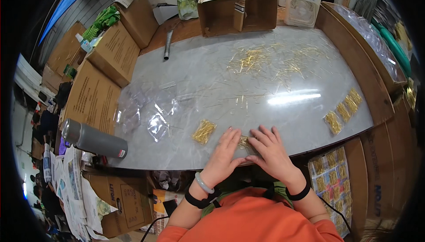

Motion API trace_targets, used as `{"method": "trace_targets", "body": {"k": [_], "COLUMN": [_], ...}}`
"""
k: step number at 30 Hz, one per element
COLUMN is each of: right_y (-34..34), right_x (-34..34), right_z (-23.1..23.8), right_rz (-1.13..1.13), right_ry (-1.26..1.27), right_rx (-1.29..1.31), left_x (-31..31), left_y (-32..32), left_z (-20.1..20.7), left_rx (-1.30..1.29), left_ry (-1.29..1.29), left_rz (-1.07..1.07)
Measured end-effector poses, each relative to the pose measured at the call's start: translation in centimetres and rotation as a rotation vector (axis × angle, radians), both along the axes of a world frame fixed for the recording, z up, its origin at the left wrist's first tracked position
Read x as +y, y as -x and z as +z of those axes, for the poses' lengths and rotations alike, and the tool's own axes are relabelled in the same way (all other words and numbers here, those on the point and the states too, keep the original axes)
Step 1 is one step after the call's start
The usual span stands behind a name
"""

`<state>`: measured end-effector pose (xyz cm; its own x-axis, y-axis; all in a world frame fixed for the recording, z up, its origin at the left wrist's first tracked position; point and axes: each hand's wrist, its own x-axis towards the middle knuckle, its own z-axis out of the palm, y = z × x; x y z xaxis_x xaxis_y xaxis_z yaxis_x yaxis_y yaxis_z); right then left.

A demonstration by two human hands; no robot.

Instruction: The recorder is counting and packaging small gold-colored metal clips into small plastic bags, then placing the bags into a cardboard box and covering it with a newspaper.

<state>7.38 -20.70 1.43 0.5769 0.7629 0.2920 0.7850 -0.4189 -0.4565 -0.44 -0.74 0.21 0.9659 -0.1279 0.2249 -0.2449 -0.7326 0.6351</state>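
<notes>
At the near edge of the table, both my hands lie low on the surface, fingers stretched out. My left hand (222, 153) touches the left side of a small clear packet (243, 142) with gold-coloured metal pieces in it. My right hand (271, 151) rests on its right side, fingers spread, and the thumbs almost meet at the near end. My palms hide part of this packet. Left of my left hand sits a bunch of gold wire pieces (204, 131). Farther off, a loose pile of thin gold wire pieces (253, 59) is scattered over the grey tabletop (186, 71).
Clear plastic bags (157, 120) lie at left, near a grey bottle (95, 139). Filled packets (343, 111) line the right side. A metal tube (168, 45), an open cardboard box (221, 16) and a white fan (303, 7) stand at the back. Cardboard walls (361, 60) border the table.
</notes>
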Motion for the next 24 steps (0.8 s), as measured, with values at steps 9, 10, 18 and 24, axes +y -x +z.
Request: {"method": "trace_targets", "body": {"k": [9,10,18,24], "right_y": [1.1,1.8,1.5,1.8], "right_x": [0.6,1.4,1.9,2.5], "right_z": [-1.9,-2.0,-1.2,-2.2], "right_rz": [-0.102,-0.118,-0.117,-0.107], "right_ry": [-0.222,-0.231,-0.250,-0.029], "right_rx": [0.069,0.073,0.108,-0.124], "left_x": [-2.4,-3.0,-3.7,-3.7], "left_y": [0.5,0.5,0.4,1.4], "left_z": [-1.2,-1.5,-1.7,-0.6], "left_rx": [-0.049,-0.063,-0.087,-0.136], "left_ry": [-0.170,-0.181,-0.170,0.190], "left_rz": [0.074,0.097,0.130,0.310]}}
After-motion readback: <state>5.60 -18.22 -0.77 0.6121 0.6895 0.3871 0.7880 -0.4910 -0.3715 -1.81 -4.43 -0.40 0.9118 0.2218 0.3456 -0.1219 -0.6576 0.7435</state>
